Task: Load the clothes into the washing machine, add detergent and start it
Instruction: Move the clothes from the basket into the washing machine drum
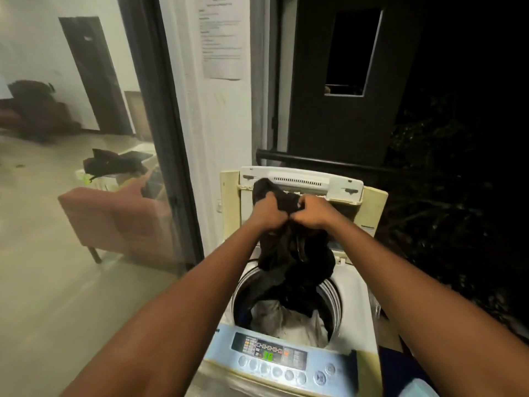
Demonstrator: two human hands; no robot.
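Note:
A white top-loading washing machine [355, 305] stands below me with its lid [303, 181] raised at the back. Both my hands grip one black garment [294, 253] above the open drum. My left hand [267, 214] and my right hand [315, 213] are clenched side by side on its upper edge. The cloth hangs down into the drum [333, 299], where grey and white clothes [297, 322] lie. The control panel [274, 359] at the front shows a lit green number. No detergent is in view.
A glass door with a dark frame [169, 138] runs along the left, with a room, an orange seat [114, 222] and dark items behind it. A white wall with a posted paper [221, 38] is behind the machine. Darkness and a black railing [343, 164] lie to the right.

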